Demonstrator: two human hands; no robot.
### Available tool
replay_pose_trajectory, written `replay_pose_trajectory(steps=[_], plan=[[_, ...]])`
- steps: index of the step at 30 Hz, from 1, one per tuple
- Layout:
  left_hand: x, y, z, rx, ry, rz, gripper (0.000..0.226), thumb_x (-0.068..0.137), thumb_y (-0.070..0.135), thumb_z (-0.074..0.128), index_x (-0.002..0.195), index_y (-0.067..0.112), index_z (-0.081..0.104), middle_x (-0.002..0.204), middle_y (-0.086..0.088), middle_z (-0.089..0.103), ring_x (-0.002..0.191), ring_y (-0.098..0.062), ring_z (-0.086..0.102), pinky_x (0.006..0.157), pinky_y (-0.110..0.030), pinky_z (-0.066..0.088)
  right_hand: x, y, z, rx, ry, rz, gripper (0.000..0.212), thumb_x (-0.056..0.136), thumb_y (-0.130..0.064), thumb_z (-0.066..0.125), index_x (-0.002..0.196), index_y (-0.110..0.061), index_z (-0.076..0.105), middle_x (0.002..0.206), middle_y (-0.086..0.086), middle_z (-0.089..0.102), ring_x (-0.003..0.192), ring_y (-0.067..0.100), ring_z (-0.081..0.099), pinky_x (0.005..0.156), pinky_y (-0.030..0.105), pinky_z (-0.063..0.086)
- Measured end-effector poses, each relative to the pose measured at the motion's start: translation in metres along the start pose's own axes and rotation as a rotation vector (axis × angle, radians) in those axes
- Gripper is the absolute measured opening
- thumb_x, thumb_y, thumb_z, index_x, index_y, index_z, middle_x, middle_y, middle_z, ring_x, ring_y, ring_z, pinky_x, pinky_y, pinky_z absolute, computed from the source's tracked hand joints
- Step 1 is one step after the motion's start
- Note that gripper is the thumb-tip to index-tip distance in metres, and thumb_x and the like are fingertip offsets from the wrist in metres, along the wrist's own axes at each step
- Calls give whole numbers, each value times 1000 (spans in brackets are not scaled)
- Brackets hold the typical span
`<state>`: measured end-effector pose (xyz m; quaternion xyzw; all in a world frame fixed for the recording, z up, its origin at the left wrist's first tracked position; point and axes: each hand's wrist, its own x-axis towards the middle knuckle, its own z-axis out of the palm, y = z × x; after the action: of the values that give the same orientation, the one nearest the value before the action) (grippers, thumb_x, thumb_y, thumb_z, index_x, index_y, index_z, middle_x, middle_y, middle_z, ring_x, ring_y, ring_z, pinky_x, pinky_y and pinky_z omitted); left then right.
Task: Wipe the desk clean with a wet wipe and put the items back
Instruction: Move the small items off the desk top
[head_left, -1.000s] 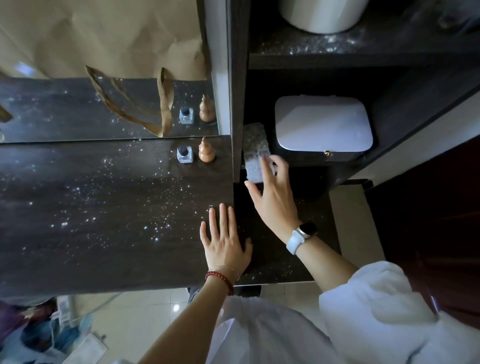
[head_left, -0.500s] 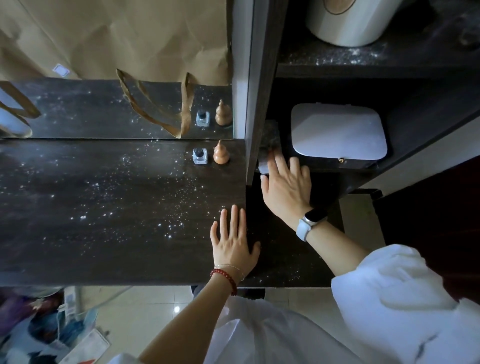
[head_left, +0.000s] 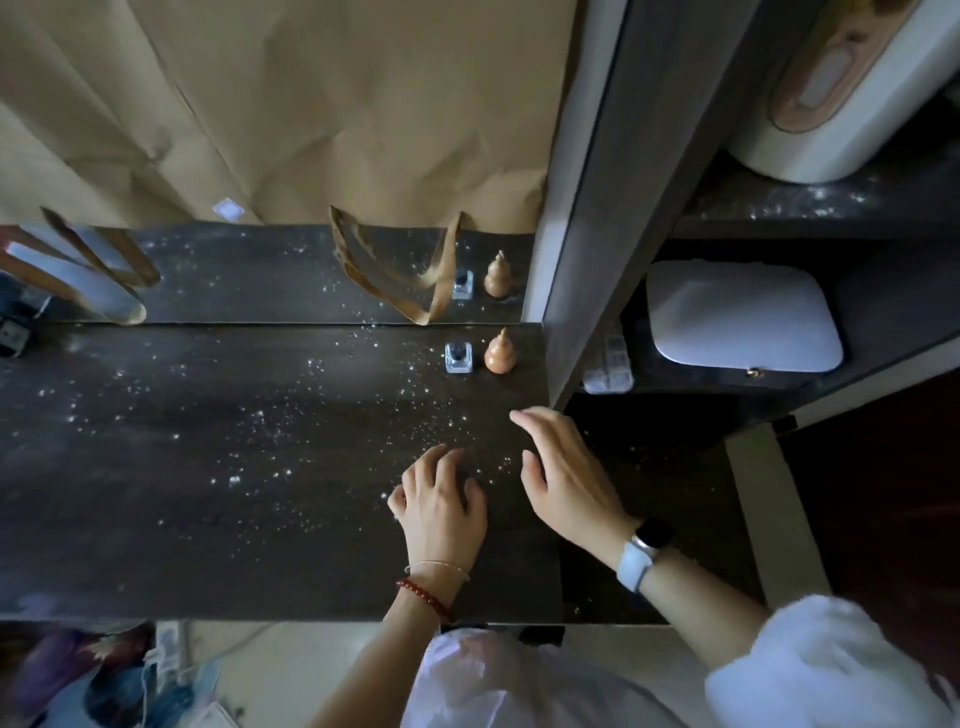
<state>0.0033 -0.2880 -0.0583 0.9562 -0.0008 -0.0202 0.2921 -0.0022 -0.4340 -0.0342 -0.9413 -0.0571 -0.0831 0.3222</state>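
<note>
Hovering over the table's (head_left: 208, 467) right end, your right hand (head_left: 566, 478) is empty, fingers loosely spread; your left hand (head_left: 441, 504) rests flat beside it. The clear box (head_left: 608, 364) lies on the shelf past the right edge, its long axis running away from you, nearest your right hand.

My left hand (head_left: 441, 501) and right hand (head_left: 563, 475) hover empty, fingers loosely curled, over the crumb-speckled dark desk (head_left: 218, 457).
</note>
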Motion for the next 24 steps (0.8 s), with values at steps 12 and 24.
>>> replay_pose_trajectory(steps=[12,24], plan=[[116,-22,-39,21,-263,182,57,87,23,54,138,18,30,142,-4,34,128,-25,31,103,-38,32,117,1,54,-123,140,417,32,89,-6,50,120,-4,48,110,16,61,105,33,55,84,40,45],[170,-2,-1,137,-284,306,37,85,23,56,120,11,51,120,-11,53,114,-31,42,90,-40,38,26,-18,24,155,40,524,48,88,-19,57,131,-19,36,125,-3,56,109,14,57,88,23,44]])
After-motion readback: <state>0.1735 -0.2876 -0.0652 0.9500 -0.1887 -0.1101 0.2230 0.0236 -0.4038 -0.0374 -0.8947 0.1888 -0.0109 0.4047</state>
